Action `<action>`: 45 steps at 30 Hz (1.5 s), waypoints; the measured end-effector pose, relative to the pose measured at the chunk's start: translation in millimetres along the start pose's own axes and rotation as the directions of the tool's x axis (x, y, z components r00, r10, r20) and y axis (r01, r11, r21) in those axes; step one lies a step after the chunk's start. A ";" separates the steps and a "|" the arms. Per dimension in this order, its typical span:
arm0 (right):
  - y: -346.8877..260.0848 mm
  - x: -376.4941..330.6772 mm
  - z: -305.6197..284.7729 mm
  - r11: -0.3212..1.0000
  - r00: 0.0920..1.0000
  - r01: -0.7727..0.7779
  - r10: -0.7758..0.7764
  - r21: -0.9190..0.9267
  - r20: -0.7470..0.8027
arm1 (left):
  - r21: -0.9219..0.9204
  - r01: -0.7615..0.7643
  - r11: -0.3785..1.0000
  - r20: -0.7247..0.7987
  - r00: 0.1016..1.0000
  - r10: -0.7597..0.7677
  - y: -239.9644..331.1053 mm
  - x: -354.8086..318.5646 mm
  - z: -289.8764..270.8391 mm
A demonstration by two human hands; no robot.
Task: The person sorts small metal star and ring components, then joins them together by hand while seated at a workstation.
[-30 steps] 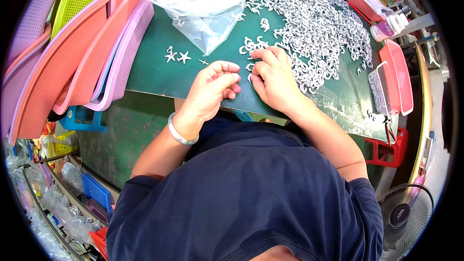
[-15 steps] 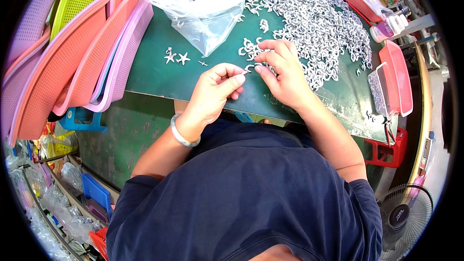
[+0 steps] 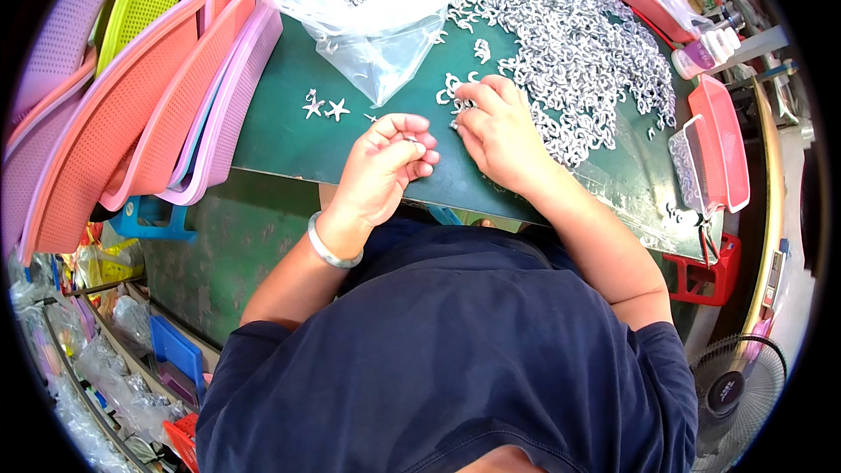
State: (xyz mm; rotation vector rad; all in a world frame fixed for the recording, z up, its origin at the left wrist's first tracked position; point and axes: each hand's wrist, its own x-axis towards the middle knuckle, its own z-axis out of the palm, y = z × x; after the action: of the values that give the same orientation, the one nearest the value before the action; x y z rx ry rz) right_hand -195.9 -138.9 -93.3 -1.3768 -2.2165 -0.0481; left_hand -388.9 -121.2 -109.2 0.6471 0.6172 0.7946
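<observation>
The left hand (image 3: 383, 166) pinches a small silver piece (image 3: 409, 137) between curled fingers; the right hand (image 3: 497, 127), fingers pressed together, touches the metal pieces (image 3: 578, 52) on the green table (image 3: 289, 136).

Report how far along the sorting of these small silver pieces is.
Done: only a few star-shaped pieces lie set apart on the green table. In hand: the left hand pinches a small piece; the right hand rests at the edge of the pile of silver pieces. Left: nearly the whole pile, plus more in the clear plastic bag.
</observation>
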 end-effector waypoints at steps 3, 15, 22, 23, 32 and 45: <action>5.4 0.2 -4.4 0.973 0.995 -0.091 0.095 0.212 -0.008 | -0.055 0.037 0.998 -0.031 0.999 -0.039 1.9 1.9 5.9; 2.8 1.3 -17.9 0.952 0.983 -0.172 0.182 0.254 -0.018 | 0.048 0.009 0.999 0.015 1.000 -0.009 -3.4 7.6 16.8; 4.7 -11.4 -14.3 0.994 0.992 -0.102 0.104 -0.034 0.070 | -0.085 0.063 0.994 -0.004 0.998 -0.063 1.2 5.9 11.7; 3.2 -11.5 -14.5 0.996 0.994 -0.082 0.085 -0.037 0.071 | -0.104 0.067 0.992 0.007 0.998 -0.067 0.8 5.2 10.2; -1.7 -9.2 -10.7 0.993 0.992 -0.115 0.115 -0.007 0.061 | -0.086 0.065 0.994 0.001 0.998 -0.065 -0.1 4.2 7.1; -11.4 3.7 -22.2 0.924 0.995 -0.035 0.068 0.382 -0.073 | -0.098 0.154 0.983 0.104 0.984 -0.144 -2.0 6.9 20.2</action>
State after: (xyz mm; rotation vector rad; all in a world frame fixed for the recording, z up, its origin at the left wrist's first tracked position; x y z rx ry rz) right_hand -197.7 -147.9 -69.8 -1.1904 -1.9862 0.3218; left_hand -369.9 -122.5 -99.3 0.5319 0.5256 0.6477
